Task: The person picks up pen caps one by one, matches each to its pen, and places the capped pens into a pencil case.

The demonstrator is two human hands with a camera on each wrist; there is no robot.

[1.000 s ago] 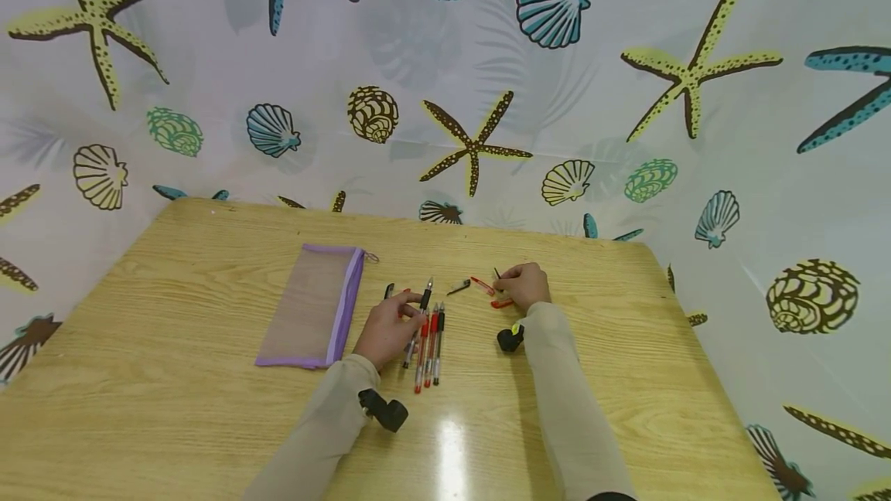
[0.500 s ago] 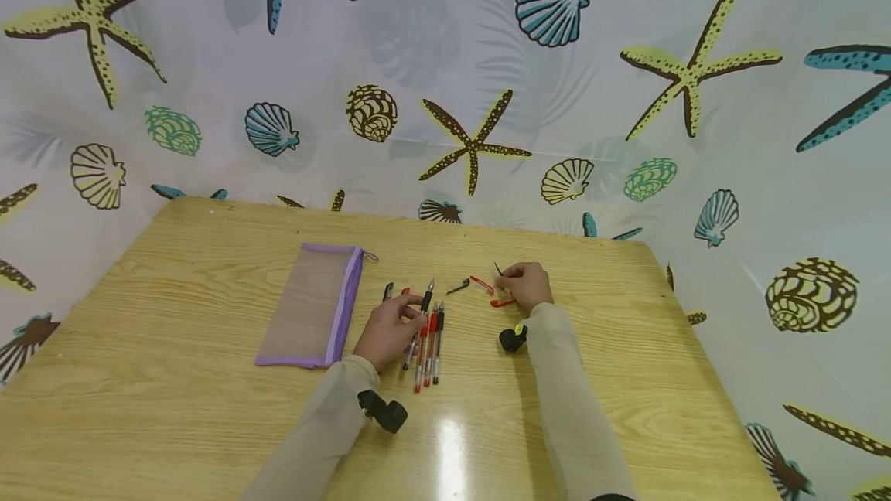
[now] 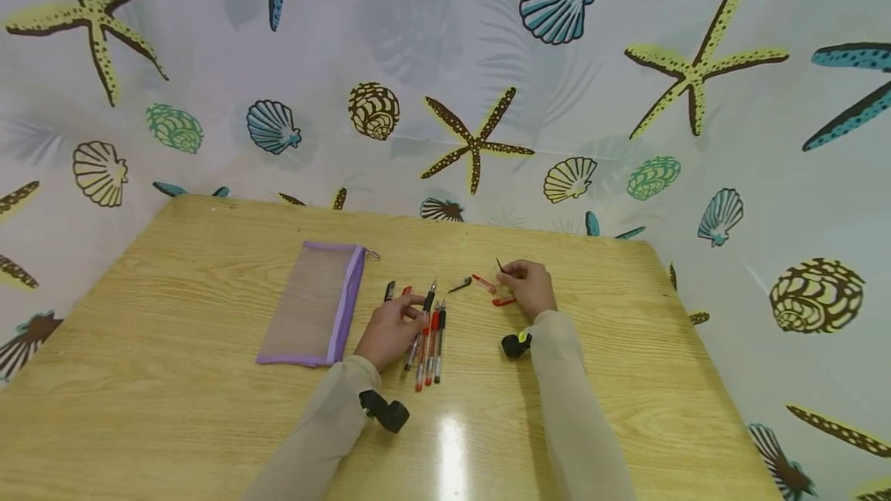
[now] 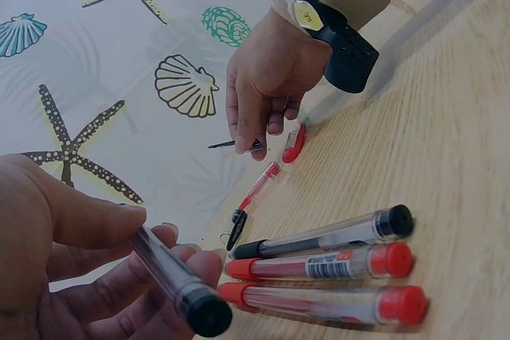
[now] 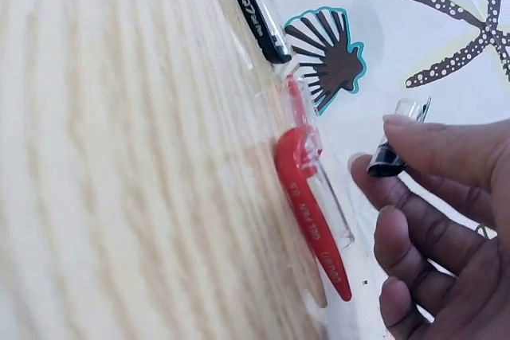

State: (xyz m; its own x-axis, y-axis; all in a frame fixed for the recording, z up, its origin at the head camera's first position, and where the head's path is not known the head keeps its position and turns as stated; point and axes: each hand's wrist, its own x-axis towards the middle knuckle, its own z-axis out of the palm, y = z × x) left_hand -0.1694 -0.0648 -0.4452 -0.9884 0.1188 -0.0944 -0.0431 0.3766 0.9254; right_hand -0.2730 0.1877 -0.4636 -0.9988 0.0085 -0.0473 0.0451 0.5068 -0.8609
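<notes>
Nearest to the camera, in the lower middle of the head view, three capless gel pens (image 3: 431,342) lie side by side on the wooden table (image 3: 174,408), two red and one black; none has its cap on. Just left of them the left hand (image 3: 390,328) grips a fourth pen, a black pen (image 4: 171,280), between thumb and curled fingers, its butt end pointing toward the left wrist camera.

A little farther, right of centre, the right hand (image 3: 530,286) pinches a small black pen cap (image 5: 396,145) between thumb and forefinger, lifted off the wood. Under this hand lies one red cap (image 5: 309,212), and beyond it another red cap (image 3: 482,283) and a black cap (image 3: 459,284). One more black cap (image 3: 390,290) lies at the left hand's far side.

To the left, the purple mesh pencil pouch (image 3: 313,304) lies flat, with nothing visible inside. So I judge the capping is only beginning: one cap is in the fingers, no pen is closed, and no pen is in the pouch yet.
</notes>
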